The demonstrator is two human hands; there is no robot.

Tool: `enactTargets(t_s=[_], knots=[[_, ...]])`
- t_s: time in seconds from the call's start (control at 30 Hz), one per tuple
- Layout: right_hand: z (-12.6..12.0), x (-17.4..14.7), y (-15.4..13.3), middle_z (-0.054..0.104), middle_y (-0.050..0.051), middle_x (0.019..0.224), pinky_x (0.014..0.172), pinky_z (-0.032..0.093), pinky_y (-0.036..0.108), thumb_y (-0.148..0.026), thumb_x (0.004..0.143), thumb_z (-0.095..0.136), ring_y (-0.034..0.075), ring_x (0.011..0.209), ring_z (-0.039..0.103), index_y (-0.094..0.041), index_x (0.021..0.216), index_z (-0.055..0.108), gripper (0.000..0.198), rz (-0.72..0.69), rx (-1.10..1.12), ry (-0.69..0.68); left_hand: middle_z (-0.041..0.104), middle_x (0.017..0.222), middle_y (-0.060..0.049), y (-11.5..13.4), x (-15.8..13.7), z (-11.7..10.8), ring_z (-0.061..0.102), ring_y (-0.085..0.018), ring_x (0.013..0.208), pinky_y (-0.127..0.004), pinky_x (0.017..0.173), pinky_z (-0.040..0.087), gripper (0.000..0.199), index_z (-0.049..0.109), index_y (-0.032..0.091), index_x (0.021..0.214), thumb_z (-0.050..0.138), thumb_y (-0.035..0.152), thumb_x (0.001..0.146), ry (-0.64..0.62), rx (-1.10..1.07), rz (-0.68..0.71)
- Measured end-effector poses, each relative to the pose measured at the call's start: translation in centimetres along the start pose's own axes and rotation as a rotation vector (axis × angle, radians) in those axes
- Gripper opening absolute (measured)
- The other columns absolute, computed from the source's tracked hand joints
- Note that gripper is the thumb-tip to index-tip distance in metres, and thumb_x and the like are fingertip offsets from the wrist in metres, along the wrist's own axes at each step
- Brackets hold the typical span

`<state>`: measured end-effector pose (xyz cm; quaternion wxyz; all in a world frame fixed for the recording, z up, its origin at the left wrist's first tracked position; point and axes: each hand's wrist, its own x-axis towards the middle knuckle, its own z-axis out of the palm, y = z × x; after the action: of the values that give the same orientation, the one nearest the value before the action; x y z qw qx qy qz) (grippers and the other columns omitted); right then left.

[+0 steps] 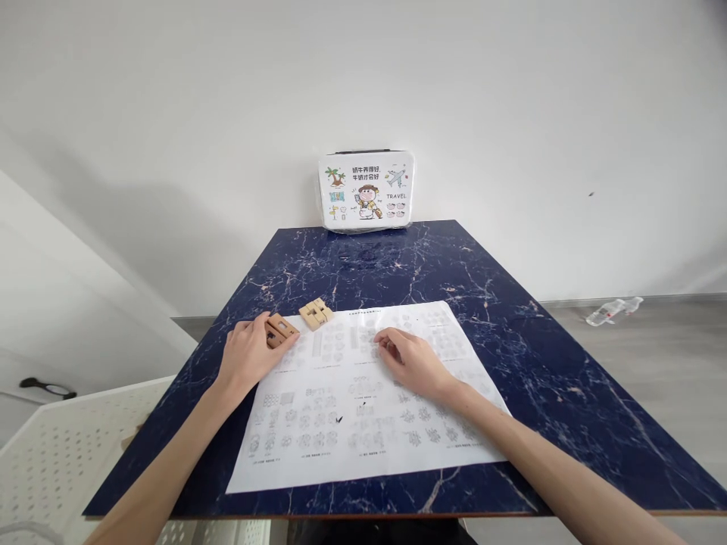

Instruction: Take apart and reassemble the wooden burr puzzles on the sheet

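My left hand [245, 353] is closed around the edge of a brown wooden puzzle block [281, 327] with cut-out openings, at the upper left corner of a printed sheet [295, 473]. Beside that block, a lighter wooden puzzle block [316, 313] with a notch in it lies partly over the sheet's top edge. My right hand [413, 362] rests on the paper to the right, its fingers loosely curled in, and no object shows in it. Rows of small grey diagrams and captions cover the sheet, which carries a few small dark marks near its middle.
A white case [366, 193] with cartoon prints stands at the far end of the blue marbled table [375, 265], against the wall. On the left is a white perforated surface [51, 454]. A clear plastic bottle [613, 310] lies on the floor at right.
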<state>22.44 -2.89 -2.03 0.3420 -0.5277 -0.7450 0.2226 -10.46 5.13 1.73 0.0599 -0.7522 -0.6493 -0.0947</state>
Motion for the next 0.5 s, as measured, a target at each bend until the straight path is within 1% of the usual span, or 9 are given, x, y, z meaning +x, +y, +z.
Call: enactTargets(t_s=[0.13,0.33,0.43,0.5], knots=[[0.0,0.0,0.0,0.073,0.006,0.096,0.067,0.048,0.034,-0.018,0.098,0.048,0.02,0.076,0.064,-0.023,0.111,0.061,0.018,-0.011,-0.007,0.006,0.071,0.13,-0.027,0.1,-1.2,-0.3,0.057,-0.046,0.131,-0.057,0.107,0.046,0.09,0.053,0.003,0.147,0.05,0.074,0.091,0.014,0.034,-0.001],[0.0,0.0,0.0,0.073,0.007,0.098,0.066,0.048,0.033,-0.018,0.098,0.049,0.018,0.074,0.063,-0.022,0.111,0.061,0.018,-0.004,-0.017,-0.003,0.072,0.125,-0.027,0.3,-2.6,-0.8,0.056,-0.046,0.13,-0.057,0.107,0.045,0.087,0.052,0.003,0.146,0.05,0.071,0.092,0.059,0.092,0.017],[0.0,0.0,0.0,0.073,0.006,0.096,0.067,0.048,0.033,-0.018,0.099,0.048,0.018,0.074,0.063,-0.022,0.111,0.061,0.018,-0.011,-0.017,-0.001,0.072,0.125,-0.026,1.1,-3.4,-1.1,0.056,-0.046,0.13,-0.058,0.108,0.044,0.085,0.051,0.004,0.146,0.051,0.07,0.092,0.085,0.08,0.044],[0.0,0.0,0.0,0.072,0.006,0.096,0.068,0.048,0.033,-0.018,0.099,0.049,0.018,0.074,0.063,-0.023,0.11,0.061,0.018,-0.012,-0.019,0.004,0.072,0.126,-0.025,1.9,-4.0,-1.1,0.055,-0.045,0.13,-0.058,0.108,0.043,0.082,0.05,0.006,0.146,0.051,0.069,0.093,0.122,0.069,0.092]])
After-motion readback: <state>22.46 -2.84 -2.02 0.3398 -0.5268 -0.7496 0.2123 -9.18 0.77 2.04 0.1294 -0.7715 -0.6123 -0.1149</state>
